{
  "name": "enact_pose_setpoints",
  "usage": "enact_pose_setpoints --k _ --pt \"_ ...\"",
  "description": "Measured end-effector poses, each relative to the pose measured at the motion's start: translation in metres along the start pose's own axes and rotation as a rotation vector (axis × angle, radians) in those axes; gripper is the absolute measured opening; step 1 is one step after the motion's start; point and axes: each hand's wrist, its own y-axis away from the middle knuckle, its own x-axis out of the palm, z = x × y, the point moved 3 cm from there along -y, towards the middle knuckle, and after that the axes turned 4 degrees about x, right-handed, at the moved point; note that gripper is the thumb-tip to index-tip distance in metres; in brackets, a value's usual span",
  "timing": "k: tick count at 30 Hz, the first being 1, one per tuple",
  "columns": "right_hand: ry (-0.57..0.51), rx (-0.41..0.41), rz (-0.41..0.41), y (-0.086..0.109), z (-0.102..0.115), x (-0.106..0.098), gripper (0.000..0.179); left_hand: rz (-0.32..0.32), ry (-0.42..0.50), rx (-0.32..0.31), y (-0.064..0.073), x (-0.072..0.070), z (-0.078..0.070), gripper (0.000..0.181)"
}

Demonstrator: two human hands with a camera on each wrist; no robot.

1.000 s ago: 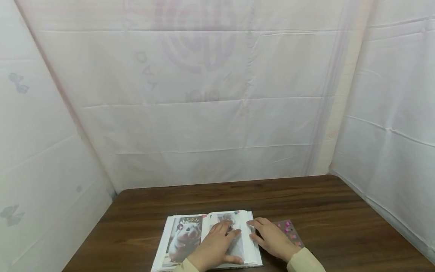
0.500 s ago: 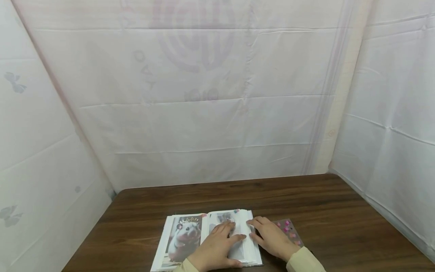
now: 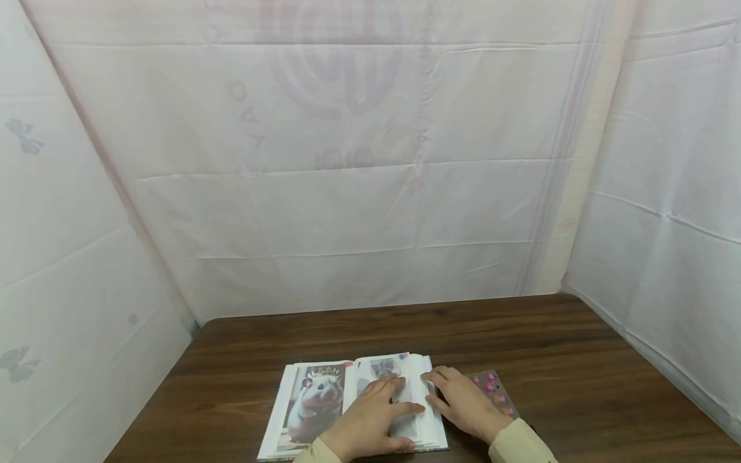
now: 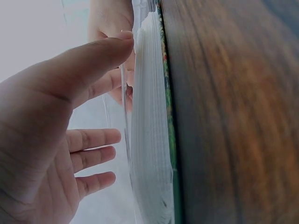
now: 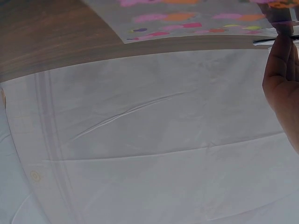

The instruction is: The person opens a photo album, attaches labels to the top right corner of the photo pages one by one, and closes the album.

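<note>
An open book (image 3: 276, 421) lies on the table, a picture of a crowned hamster (image 3: 315, 405) on its left page. My left hand (image 3: 370, 421) rests on the right page with fingers spread, partly covering another grey picture (image 3: 384, 368). In the left wrist view the thumb (image 4: 88, 58) lies by the edge of the thick page block (image 4: 149, 121), its other fingers straight. My right hand (image 3: 463, 402) touches the book's right edge with index finger and thumb apart. It shows only at the border of the right wrist view, above a dark, unclear patch.
Partly under my right forearm lies a see-through sheet with pink and orange shapes (image 3: 494, 388), also in the right wrist view. The dark wood table (image 3: 359, 331) reaches back to a white cloth wall (image 3: 359, 283). More cloth hangs on both sides.
The left hand's index finger has slid a little to the right across the page, and its fingers have spread wider. The right hand has stayed at the book's edge.
</note>
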Motion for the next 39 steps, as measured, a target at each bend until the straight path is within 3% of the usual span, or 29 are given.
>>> enact_pose_setpoints --k 20,27,33,39 --pt "0.021 0.0 -0.008 -0.0001 0.001 -0.0009 0.038 -0.08 -0.049 0.003 -0.0035 -0.0031 -0.0013 0.053" --pt "0.019 -0.005 -0.006 0.0005 0.0021 -0.0017 0.041 -0.113 -0.052 0.004 -0.0046 -0.0042 -0.0022 0.046" --pt "0.071 -0.071 -0.016 0.0032 0.0033 -0.0001 0.047 -0.127 -0.056 0.009 -0.005 -0.0047 -0.0023 0.043" --pt "0.18 -0.158 -0.027 0.0051 0.0035 0.0026 0.04 -0.135 -0.075 0.001 -0.0048 -0.0074 -0.0011 0.045"
